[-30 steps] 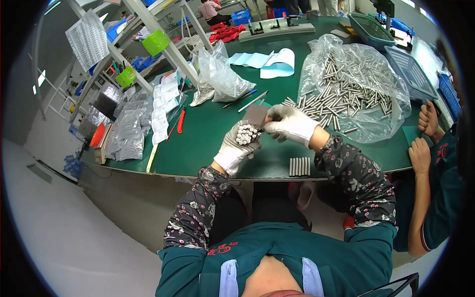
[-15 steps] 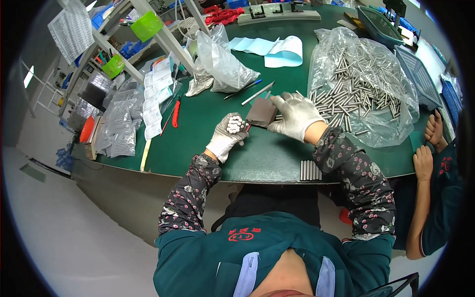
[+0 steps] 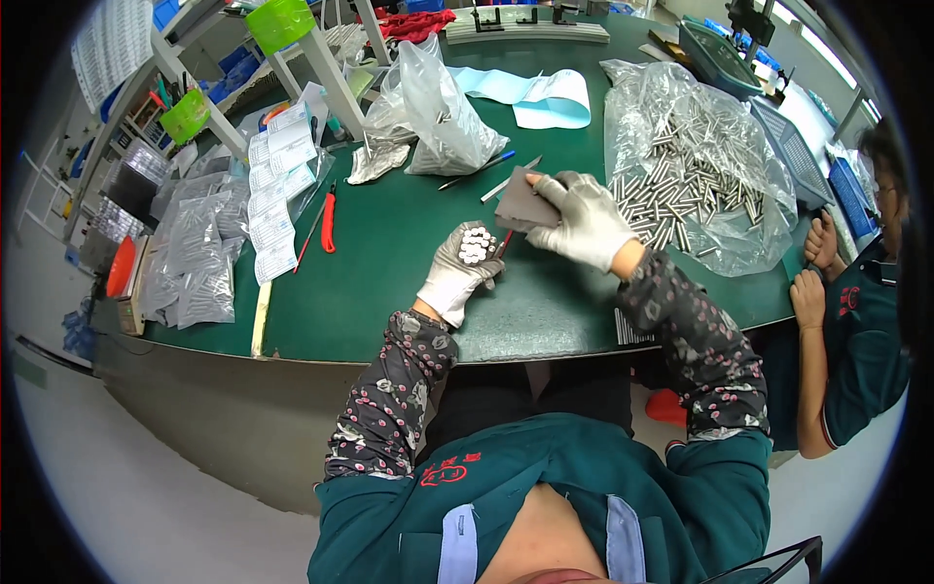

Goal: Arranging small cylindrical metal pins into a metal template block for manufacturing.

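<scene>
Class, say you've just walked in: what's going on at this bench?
The person's gloved left hand holds a bundle of metal pins, ends facing the camera. The gloved right hand holds a brown block near it. Farther right, loose pins lie in clear plastic on the green table.

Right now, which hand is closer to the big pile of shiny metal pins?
Right: the right hand is just left of the pin pile, holding a brown block. The left hand is farther left, holding a bundle of pins.
</scene>
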### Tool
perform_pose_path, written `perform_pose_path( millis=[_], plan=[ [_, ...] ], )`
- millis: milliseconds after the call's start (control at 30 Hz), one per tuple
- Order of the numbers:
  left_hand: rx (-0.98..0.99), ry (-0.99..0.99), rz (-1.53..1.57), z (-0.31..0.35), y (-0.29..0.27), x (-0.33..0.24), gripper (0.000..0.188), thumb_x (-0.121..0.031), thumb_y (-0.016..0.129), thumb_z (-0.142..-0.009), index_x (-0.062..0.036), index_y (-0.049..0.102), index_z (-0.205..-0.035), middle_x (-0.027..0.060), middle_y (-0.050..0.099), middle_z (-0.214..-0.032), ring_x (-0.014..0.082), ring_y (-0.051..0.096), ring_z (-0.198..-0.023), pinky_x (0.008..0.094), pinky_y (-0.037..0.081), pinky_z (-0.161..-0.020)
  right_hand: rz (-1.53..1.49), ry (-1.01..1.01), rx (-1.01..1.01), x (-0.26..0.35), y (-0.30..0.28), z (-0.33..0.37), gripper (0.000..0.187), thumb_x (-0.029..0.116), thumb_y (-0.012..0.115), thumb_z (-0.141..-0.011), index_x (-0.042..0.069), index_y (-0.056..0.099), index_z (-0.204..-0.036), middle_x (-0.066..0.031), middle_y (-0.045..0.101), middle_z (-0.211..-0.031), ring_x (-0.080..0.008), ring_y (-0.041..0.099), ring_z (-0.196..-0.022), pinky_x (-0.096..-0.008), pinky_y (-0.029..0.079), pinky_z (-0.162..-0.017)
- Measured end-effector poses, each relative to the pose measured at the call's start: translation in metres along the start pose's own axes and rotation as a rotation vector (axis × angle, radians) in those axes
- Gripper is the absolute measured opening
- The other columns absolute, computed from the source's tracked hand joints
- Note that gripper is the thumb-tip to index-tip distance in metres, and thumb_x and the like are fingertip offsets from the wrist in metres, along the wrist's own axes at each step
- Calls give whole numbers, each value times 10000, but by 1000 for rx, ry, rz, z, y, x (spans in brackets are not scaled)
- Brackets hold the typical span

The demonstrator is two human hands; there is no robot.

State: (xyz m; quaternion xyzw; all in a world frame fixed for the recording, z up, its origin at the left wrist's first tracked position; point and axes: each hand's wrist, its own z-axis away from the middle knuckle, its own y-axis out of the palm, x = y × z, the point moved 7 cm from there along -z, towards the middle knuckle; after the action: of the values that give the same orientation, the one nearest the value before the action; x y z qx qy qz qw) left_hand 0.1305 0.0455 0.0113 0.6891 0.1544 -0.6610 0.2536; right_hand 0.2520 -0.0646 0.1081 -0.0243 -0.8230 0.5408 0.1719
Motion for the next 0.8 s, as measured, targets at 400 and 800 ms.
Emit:
perform_pose_path(
  millis=[400, 800],
  plan=[
    [-38, -92, 110, 6, 1, -10, 338, 84, 702, -709, -59, 562, -982, 37, 609, -837, 118, 588, -631, 222, 477, -470, -36, -137, 19, 21, 3, 11, 599, 295, 683, -672, 113, 538, -1224, -206, 527, -1082, -361, 522, -1014, -433, 440, -893],
    [60, -59, 83, 5, 1, -1, 419, 83, 679, -720, -70, 530, -1080, 25, 593, -849, 110, 583, -685, 226, 479, -486, -173, -58, 79, 43, 7, -13, 829, 709, 596, -647, 40, 507, -1129, -235, 520, -1061, -387, 596, -887, -462, 495, -753]
  ],
)
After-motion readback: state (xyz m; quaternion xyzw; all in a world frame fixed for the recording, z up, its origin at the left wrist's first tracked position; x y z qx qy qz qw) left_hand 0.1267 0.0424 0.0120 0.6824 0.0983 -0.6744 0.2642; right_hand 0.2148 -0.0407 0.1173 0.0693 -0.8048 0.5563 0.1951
